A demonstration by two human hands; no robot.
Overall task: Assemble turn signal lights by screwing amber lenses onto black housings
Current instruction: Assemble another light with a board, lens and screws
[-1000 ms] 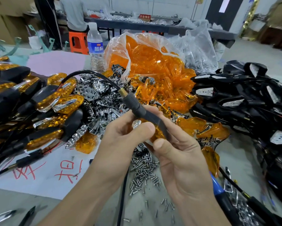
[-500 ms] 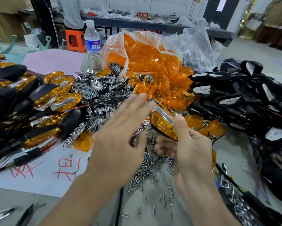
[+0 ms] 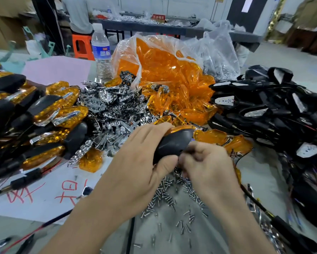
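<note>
My left hand (image 3: 135, 162) grips a turn signal (image 3: 174, 143) with its black housing facing me and the amber lens edge on the far side. My right hand (image 3: 207, 162) is curled, fingertips at the housing's lower right edge; whatever they pinch is hidden. A pile of small silver screws (image 3: 172, 197) lies just below both hands. Loose amber lenses (image 3: 172, 85) spill from a clear plastic bag behind. Black housings with wires (image 3: 273, 110) are heaped at the right.
Finished lights (image 3: 38, 114) are stacked at the left, over white paper (image 3: 44, 195) with red writing. Chrome reflector inserts (image 3: 115, 110) are piled in the middle. A water bottle (image 3: 100, 50) stands behind them. A black-handled tool (image 3: 286, 230) lies at the lower right. A person sits at a far table.
The light passed from my right hand to my left and was turned over, black back now facing me. My right hand closed in against the housing's lower edge.
</note>
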